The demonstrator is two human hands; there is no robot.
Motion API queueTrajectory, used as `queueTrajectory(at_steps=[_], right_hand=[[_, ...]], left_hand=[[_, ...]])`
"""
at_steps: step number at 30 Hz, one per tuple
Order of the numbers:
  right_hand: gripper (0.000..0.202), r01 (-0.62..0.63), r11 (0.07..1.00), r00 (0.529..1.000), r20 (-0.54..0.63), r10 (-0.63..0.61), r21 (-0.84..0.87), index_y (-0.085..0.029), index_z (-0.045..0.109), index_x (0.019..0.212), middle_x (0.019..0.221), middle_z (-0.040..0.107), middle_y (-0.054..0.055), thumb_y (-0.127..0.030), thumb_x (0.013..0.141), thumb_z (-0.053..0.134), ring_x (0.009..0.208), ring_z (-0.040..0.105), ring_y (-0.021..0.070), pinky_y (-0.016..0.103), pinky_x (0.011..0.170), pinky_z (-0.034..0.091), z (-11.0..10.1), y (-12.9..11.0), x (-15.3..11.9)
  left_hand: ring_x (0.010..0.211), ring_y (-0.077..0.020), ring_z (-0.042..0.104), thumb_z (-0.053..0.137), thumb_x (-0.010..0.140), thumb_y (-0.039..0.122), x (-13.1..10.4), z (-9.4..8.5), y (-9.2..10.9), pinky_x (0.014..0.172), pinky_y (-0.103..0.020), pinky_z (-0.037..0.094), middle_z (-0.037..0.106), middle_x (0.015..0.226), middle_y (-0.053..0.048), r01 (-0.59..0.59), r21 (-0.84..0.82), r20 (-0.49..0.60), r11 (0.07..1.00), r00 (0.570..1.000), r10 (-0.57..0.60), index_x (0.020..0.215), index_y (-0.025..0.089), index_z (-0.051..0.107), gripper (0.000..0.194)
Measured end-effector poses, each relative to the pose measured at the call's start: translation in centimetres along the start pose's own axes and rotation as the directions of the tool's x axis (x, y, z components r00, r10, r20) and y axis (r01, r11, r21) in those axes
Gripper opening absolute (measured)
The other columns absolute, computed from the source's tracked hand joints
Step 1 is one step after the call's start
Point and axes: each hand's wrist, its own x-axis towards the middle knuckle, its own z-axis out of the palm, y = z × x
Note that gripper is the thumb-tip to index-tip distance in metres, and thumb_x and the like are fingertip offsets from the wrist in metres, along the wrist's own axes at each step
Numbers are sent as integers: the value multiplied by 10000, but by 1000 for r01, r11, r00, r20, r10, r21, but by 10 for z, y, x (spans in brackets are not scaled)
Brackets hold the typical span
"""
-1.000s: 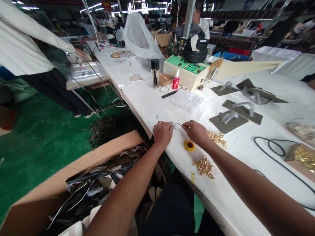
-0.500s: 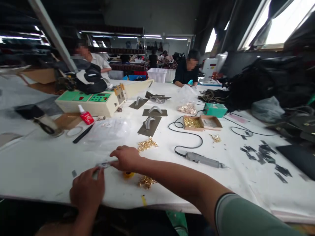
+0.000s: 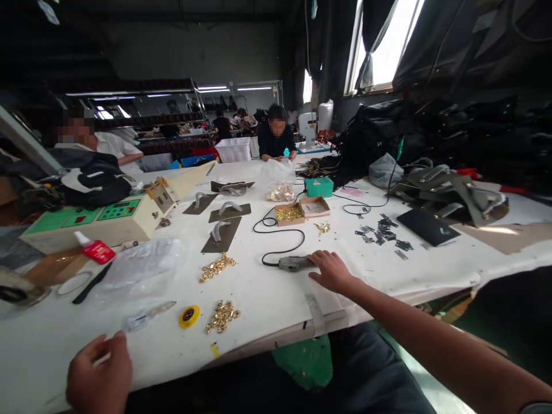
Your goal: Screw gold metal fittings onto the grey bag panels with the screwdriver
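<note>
A: Where is the grey electric screwdriver (image 3: pixel 290 263)?
B: Just below the centre of the frame, lying on the white table (image 3: pixel 259 322). Its black cord (image 3: pixel 282 232) loops up from its left end.
A: And the right hand (image 3: pixel 334 271)?
B: On it. The fingers lie together across the tool's right part, with the thumb lower down, toward the table's near edge. The hand hides that part, so I can't tell how tightly they close.
A: What about the left hand (image 3: pixel 99 368)?
B: Lower left of the frame. Its fingers are loosely curled, with a gap between thumb and forefinger.
A: Anything near it?
B: A clear plastic piece (image 3: pixel 149 316) lies just above and to its right. Further right come a yellow tape roll (image 3: pixel 189 317) and, beside that, a pile of gold metal fittings (image 3: pixel 222 317).
</note>
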Motion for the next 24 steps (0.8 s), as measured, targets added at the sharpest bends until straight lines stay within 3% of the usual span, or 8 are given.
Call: queueTrajectory(at_steps=[3, 7, 11, 13, 16, 19, 21, 24], right_hand=[[393, -13, 1000, 1000, -2, 13, 15, -214, 673, 1299, 1261, 682, 137, -266, 912, 629, 1176, 606, 305, 421, 987, 406, 1, 8, 0], [288, 30, 999, 1000, 7, -30, 44, -218, 735, 1133, 1132, 724, 116, -281, 867, 646, 1067, 659, 288, 363, 855, 448, -1, -5, 13], [346, 69, 991, 997, 18, -72, 117, -218, 725, 1139, 1107, 745, 111, -372, 833, 677, 972, 704, 276, 340, 765, 472, 5, -34, 36], [435, 71, 982, 997, 21, -76, 175, -210, 699, 1210, 1137, 743, 123, -393, 815, 701, 968, 712, 281, 345, 766, 483, 9, -45, 50], [497, 93, 951, 994, 24, -104, 294, -234, 678, 1260, 1164, 742, 96, -478, 829, 715, 975, 715, 260, 334, 785, 500, 12, -43, 66], [444, 130, 911, 989, 10, -146, 392, -281, 690, 1250, 1196, 735, 42, -537, 889, 681, 1043, 696, 214, 300, 870, 505, 14, -7, 67], [384, 128, 902, 991, -28, -128, 413, -264, 695, 1258, 1257, 715, 55, -492, 960, 614, 1135, 661, 212, 307, 973, 485, 14, 31, 63], [349, 68, 932, 988, -157, -12, 356, -209, 716, 1246, 1324, 696, 103, -399, 1013, 539, 1207, 628, 248, 368, 1060, 462, 14, 92, 62]], left_hand=[[652, -202, 671, 599, 683, 669, -37, -16, 32, 702, -375, 596, 731, 809, 101, -27, -192, 75, 981, 996, 43, 962, 311, 670, 459], [735, -222, 712, 662, 770, 616, -115, -35, 92, 706, -332, 598, 781, 908, -36, -219, -480, 236, 850, 900, 365, 1036, 209, 745, 493], [618, -141, 654, 628, 923, 388, -205, -44, 160, 617, -227, 545, 714, 708, 3, -442, -718, 241, 537, 567, 788, 834, 228, 733, 211], [607, -123, 652, 582, 947, 270, -250, -39, 187, 599, -208, 520, 700, 686, 1, -477, -801, 202, 362, 354, 913, 803, 223, 708, 197], [591, -149, 642, 591, 937, 340, -317, -17, 213, 565, -249, 491, 675, 640, -21, -469, -872, 87, 139, 130, 988, 771, 213, 691, 232], [510, -129, 592, 653, 943, 423, -376, 12, 223, 509, -250, 438, 658, 569, 11, -378, -924, -8, -62, -143, 990, 778, 224, 719, 267], [542, -118, 608, 631, 984, 366, -403, 25, 233, 517, -237, 428, 684, 600, 31, -285, -948, -21, -145, -397, 918, 871, 258, 759, 202], [786, -127, 712, 588, 1011, 439, -420, 32, 264, 685, -197, 503, 779, 826, 11, -87, -994, -7, -70, -576, 817, 1054, 270, 768, 251]])
